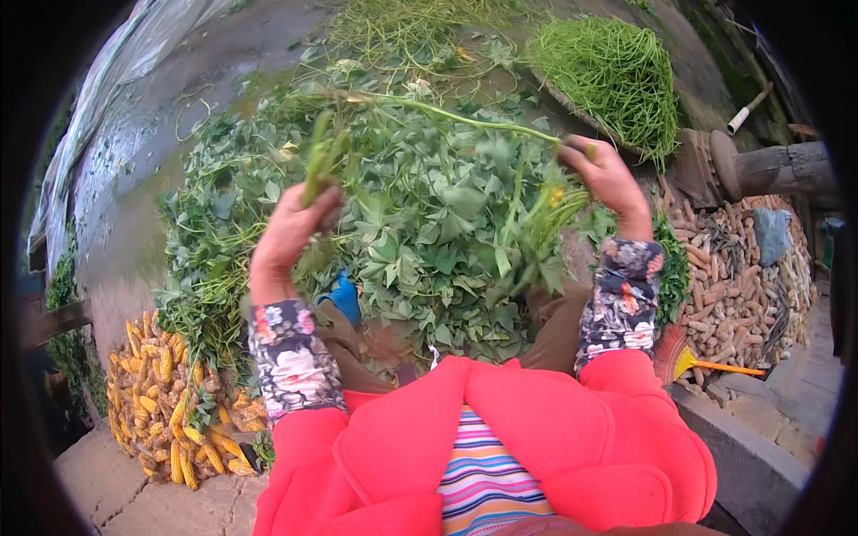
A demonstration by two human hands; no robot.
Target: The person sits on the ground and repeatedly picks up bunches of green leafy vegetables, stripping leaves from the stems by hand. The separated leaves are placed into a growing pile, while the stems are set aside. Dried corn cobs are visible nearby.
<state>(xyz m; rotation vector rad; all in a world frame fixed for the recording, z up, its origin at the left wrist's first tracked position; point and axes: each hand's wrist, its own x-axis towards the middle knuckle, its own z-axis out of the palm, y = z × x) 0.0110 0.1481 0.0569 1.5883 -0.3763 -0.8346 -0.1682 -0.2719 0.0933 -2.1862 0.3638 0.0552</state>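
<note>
My left hand (301, 218), blurred, is raised at left of centre and closed around green leafy vine stems (318, 157). At right, my right hand (603, 171) grips one end of a long green vine stem (469, 122), which arches across between the two hands. Below the right hand hangs a blurred bunch of green stems and leaves (549, 221) with a yellow bit in it; whether the hand also holds this bunch I cannot tell. Under both hands spreads a large heap of leafy green vines (402, 268), reaching down between my knees.
Stripped green stems (610, 80) fill a shallow basket at upper right. Yellow corn cobs (161, 395) are piled lower left; bare corncobs (724, 281) lie at right beside a broom with an orange handle (727, 368). A wooden post (784, 169) juts in at right. Plastic sheeting (100, 100) lies upper left.
</note>
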